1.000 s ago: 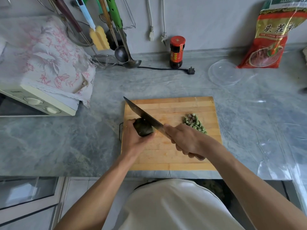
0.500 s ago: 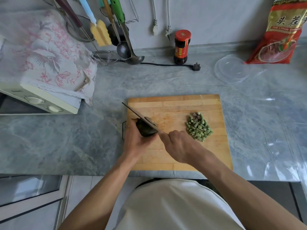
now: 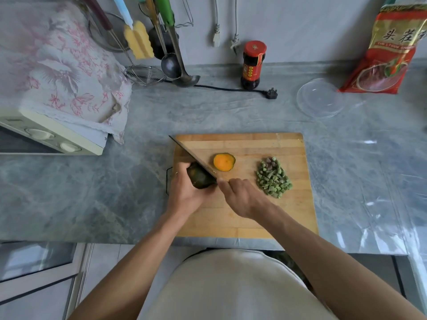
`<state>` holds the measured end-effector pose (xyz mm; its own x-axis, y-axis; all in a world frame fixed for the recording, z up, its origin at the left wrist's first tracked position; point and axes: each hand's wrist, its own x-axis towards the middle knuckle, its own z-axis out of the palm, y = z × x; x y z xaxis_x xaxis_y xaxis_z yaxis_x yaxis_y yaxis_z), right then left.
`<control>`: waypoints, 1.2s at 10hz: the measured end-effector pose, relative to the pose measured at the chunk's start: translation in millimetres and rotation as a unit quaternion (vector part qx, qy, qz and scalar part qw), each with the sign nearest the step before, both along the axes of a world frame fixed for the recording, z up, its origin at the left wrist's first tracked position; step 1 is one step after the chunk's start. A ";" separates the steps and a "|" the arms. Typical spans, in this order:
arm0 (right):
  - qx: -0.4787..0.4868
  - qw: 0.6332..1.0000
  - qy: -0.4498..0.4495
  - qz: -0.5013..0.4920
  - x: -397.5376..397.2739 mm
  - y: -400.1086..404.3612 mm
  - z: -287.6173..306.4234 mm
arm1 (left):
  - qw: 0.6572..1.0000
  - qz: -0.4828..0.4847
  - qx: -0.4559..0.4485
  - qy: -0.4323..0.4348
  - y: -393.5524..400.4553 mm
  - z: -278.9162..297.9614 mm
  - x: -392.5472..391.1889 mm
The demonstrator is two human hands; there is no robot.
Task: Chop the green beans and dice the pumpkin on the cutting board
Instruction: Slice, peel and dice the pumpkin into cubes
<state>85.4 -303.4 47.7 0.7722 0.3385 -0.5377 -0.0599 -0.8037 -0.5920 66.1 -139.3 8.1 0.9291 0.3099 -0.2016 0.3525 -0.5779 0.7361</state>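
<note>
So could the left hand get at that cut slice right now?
Probably not directly. The left hand grips the pumpkin, and the knife blade stands between it and the slice. It would have to let go and reach over or around the blade.

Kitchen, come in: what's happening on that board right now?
Left hand grips the pumpkin; right hand holds the knife. One slice off, chopped beans piled. Nothing in the way.

"头茬" on red bag point(image 3: 390, 49)
</note>
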 end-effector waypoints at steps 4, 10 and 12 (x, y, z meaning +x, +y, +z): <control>0.107 0.992 -0.014 -0.067 -11.0 -13.5 -4.3 | 0.996 0.030 -0.084 0.029 15.8 -1.9 -9.9; 0.170 0.966 0.021 -0.195 -34.1 -15.2 31.1 | 0.884 0.104 -0.290 0.351 4.0 37.5 6.4; 0.192 0.958 0.037 -0.211 -44.4 -21.5 43.5 | 0.993 0.082 -0.071 -0.033 -2.7 13.4 -8.9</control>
